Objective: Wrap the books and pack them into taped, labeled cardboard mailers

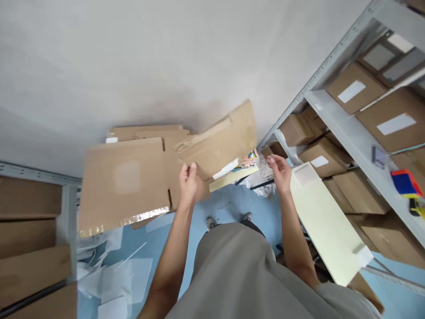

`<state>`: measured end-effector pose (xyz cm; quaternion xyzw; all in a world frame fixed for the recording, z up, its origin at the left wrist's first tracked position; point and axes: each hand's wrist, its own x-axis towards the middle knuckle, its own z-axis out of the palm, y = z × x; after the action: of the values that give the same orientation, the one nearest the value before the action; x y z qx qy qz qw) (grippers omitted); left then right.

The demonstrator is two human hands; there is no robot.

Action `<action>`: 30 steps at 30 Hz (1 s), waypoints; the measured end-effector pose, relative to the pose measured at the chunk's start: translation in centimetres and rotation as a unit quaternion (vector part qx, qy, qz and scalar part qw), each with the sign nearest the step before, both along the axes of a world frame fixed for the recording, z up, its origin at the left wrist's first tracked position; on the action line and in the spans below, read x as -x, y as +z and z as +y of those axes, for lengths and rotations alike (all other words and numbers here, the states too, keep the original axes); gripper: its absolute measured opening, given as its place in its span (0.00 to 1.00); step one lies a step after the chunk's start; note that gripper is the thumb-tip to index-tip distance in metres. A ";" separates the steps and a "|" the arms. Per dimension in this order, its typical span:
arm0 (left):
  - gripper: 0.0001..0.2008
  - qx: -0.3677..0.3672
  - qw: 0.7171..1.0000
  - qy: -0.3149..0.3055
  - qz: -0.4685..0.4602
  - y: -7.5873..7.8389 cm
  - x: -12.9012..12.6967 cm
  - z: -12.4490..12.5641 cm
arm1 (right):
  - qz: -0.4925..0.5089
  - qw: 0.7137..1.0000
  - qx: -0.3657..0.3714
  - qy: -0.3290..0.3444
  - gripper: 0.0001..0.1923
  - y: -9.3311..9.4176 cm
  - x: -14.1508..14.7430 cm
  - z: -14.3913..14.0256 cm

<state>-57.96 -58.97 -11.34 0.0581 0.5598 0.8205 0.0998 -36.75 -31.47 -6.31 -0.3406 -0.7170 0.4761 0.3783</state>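
Observation:
My left hand [189, 182] is closed around the lower left edge of a flattened cardboard piece [221, 148], its thumb on top. The piece is tilted, its right end raised toward the wall. Left of it a large flattened cardboard box [142, 177], with shiny tape along its lower edge, overlaps other cardboard behind. My right hand [280, 172] is raised apart from the cardboard, fingers loosely bent and holding nothing that I can see. Below the cardboard piece, colourful printed papers [249, 160] and a pale yellow board [226, 178] show in part.
At right, a grey metal shelf [335, 119] bears several labelled cardboard boxes [395, 124]. A long pale board [327, 221] leans beside my right arm. Boxes [33, 270] fill the left shelf. White sheets [122, 279] and scraps lie on the blue floor [226, 206]. A grey wall [186, 57] stands ahead.

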 end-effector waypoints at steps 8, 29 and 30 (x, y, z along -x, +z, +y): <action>0.29 0.103 0.950 -0.285 0.073 -1.3 -10.1 12.4 | -0.086 0.976 0.003 -0.199 0.37 -3.9 -18.2 8.3; 0.11 0.245 0.822 -0.514 0.025 -7.8 -37.0 45.8 | -0.087 0.928 0.183 -0.313 0.26 -13.9 -52.4 18.1; 0.11 0.250 0.810 -0.530 0.016 -8.3 -37.8 47.0 | -0.085 0.921 0.191 -0.328 0.26 -14.5 -52.7 17.9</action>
<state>-20.15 -11.94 -19.64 0.3315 0.6294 0.4714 0.5212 15.99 -13.54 -20.76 -0.6623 -0.4898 0.4222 0.3784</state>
